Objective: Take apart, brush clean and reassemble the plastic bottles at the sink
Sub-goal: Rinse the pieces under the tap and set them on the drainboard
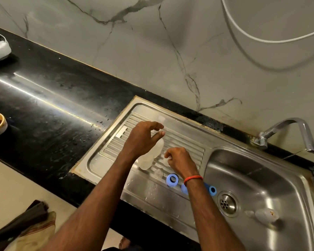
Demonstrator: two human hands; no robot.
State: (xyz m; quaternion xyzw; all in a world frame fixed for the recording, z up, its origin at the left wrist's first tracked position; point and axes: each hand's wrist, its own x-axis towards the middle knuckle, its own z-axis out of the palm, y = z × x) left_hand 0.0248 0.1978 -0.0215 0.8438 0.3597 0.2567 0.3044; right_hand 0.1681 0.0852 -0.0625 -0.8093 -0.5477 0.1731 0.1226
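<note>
Sink (257,180): brushed steel, ribbed drainboard. Surface (43,98): glossy black stone. Bottle (152,156): translucent plastic. Rings (172,180): matt blue plastic.

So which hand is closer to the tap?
Right. The right hand hovers over the draining board, left of the tap; the left hand is farther left again.
</note>
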